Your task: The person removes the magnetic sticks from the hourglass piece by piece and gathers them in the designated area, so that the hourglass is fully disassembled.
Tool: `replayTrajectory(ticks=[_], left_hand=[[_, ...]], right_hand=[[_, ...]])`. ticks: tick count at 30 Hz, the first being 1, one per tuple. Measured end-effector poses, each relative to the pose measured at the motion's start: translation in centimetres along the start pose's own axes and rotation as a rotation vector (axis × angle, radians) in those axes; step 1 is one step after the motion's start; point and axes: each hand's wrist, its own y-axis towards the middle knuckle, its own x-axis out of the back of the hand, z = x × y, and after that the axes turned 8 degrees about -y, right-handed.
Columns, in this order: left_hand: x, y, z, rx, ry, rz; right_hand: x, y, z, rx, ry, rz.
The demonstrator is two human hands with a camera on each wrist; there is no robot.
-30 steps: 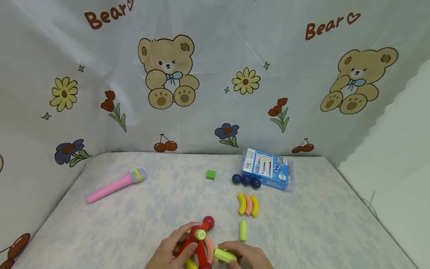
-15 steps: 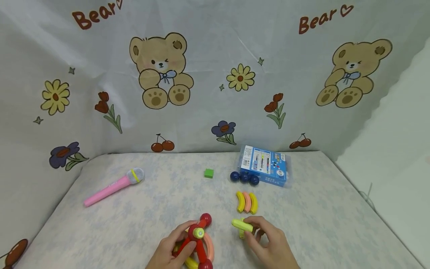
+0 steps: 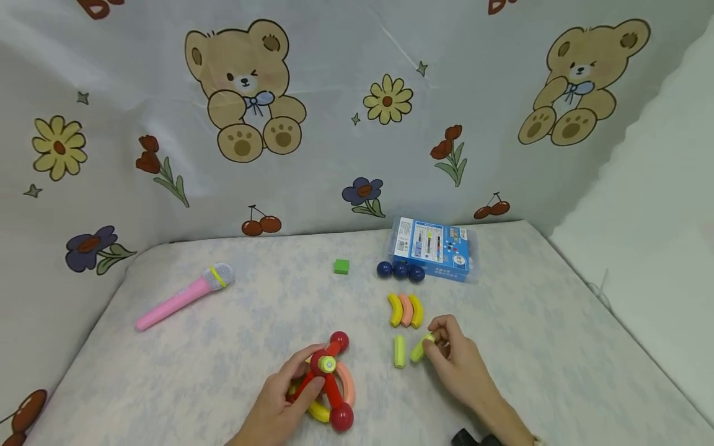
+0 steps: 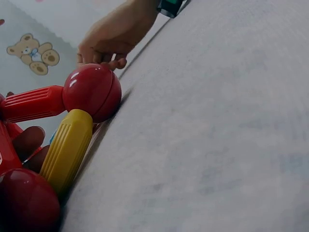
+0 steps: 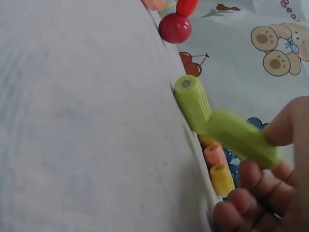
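Note:
At the front of the table my left hand (image 3: pixel 281 396) grips a toy frame of magnetic rods and balls. Red rods (image 3: pixel 333 391) and red balls (image 3: pixel 341 417) form it, with curved yellow and pink pieces low down and a light green rod end (image 3: pixel 326 364) on top. In the left wrist view a yellow rod (image 4: pixel 69 151) meets a red ball (image 4: pixel 92 92). To the right, my right hand (image 3: pixel 454 362) pinches a light green rod (image 5: pixel 241 139) between thumb and fingers, tilted close over the table. A matching green rod (image 3: pixel 399 352) lies just left of it.
Behind the green rods lie curved yellow (image 3: pixel 395 310) and pink (image 3: pixel 406 310) rods in a row. Dark blue balls (image 3: pixel 400 270) sit against a blue toy box (image 3: pixel 435 248). A green block (image 3: pixel 341 266) and a pink toy microphone (image 3: pixel 178 302) lie farther left.
My right hand has carried its green rod from beside the frame, past the lying green rod, to that rod's right. The left hand keeps its hold on the frame. The head view has tilted down.

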Motion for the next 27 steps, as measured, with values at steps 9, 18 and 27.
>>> replayTrajectory(ticks=[9,18,27], left_hand=[[-0.3,0.1,0.2,-0.149,0.0,-0.022],[-0.1,0.1,-0.2,-0.039,-0.009,-0.001],[0.1,0.0,-0.2,-0.019,-0.005,0.007]], right_hand=[[-0.1,1.0,-0.9,-0.016,-0.071,0.124],[1.1,0.4,-0.7,0.127,-0.177,0.345],[0.8,0.5,-1.0,0.177,-0.141,0.328]])
